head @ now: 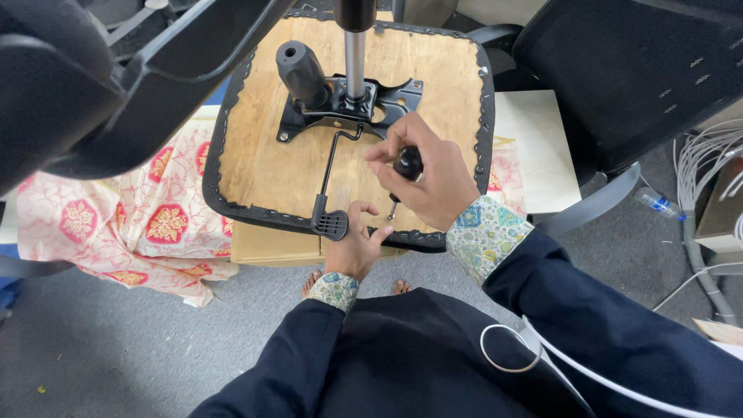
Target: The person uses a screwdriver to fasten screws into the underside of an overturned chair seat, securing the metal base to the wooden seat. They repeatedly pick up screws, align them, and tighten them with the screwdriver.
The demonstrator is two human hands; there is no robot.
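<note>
An upturned office chair seat point(263, 147) shows its plywood underside with a black fabric edge. A black metal mechanism plate point(340, 104) with a gas lift cylinder point(355, 62) and a black knob point(302, 73) is fixed on it. My right hand point(429, 174) is shut on a black-handled screwdriver point(405, 166), whose tip points down at the wood near the front edge. My left hand point(354, 244) rests on the seat's front edge beside the black lever paddle point(331, 224), fingers apart by the screwdriver tip.
A floral cloth point(139, 224) lies under the seat at left. A black chair base arm point(116, 70) looms at upper left, a mesh chair back point(635, 70) at upper right. White cables point(708, 166) and a plastic bottle point(656, 203) lie on the grey floor.
</note>
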